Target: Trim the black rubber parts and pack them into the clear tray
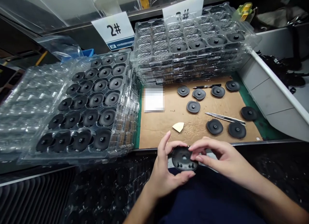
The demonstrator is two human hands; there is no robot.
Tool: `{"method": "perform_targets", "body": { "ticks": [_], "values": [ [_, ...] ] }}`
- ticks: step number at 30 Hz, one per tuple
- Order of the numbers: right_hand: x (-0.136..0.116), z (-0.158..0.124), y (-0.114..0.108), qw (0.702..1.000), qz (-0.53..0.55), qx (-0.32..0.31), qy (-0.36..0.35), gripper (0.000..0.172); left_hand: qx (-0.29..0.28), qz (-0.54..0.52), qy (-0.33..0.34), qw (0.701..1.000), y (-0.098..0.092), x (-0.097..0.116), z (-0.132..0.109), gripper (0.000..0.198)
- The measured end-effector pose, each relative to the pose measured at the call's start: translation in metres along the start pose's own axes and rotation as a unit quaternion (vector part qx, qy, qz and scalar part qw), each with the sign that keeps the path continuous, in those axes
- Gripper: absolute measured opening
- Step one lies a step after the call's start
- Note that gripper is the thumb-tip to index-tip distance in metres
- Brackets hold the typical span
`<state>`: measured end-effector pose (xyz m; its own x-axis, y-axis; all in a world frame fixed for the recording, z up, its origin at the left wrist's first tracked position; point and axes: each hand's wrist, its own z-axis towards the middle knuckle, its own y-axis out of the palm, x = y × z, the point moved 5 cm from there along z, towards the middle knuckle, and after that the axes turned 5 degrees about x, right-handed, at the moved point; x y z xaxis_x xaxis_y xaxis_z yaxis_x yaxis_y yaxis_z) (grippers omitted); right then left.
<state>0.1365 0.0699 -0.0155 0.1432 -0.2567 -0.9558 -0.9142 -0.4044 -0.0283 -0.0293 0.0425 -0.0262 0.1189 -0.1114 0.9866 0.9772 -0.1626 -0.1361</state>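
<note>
My left hand (164,167) and my right hand (220,156) hold a round black rubber-like disc (183,158) in front of me, just past the edge of the bench. Its underside faces up, showing a central hole and small pegs. Left fingers curl around its rim, and right fingertips pinch its far side. Several similar discs (193,106) lie on a brown cardboard sheet (154,130) beyond my hands. Nearest my hands on that sheet is a small cream triangular piece (178,127), possibly a sanding pad. A snap-off utility knife (225,118) lies to the right.
Clear plastic blister trays (82,105) filled with black discs lie stacked left of the cardboard, with another stack (190,44) behind it. A black pen (206,86), a "2#" card (113,29), and a blurred white paper (154,99) are nearby. A white panel (270,85) stands right.
</note>
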Motion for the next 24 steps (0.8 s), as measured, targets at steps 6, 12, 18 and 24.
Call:
{"method": "perform_targets", "body": {
  "ticks": [6, 12, 18, 24],
  "values": [
    [-0.005, 0.007, 0.008, 0.979, 0.142, -0.137, 0.058, 0.024, -0.092, -0.103, -0.127, 0.982, 0.012, -0.002, 0.0, 0.098],
    [-0.005, 0.001, 0.007, 0.959, 0.21, -0.167, 0.095, 0.022, -0.127, -0.2, -0.177, 0.955, 0.025, 0.0, 0.0, 0.1],
    [-0.003, -0.009, 0.004, 0.954, 0.231, -0.161, 0.102, 0.016, -0.146, -0.191, -0.183, 0.953, 0.03, 0.001, 0.0, 0.105],
    [0.006, -0.021, -0.002, 0.972, 0.195, -0.096, 0.084, 0.013, -0.129, -0.133, -0.115, 0.976, 0.028, 0.007, 0.0, 0.099]
  ]
}}
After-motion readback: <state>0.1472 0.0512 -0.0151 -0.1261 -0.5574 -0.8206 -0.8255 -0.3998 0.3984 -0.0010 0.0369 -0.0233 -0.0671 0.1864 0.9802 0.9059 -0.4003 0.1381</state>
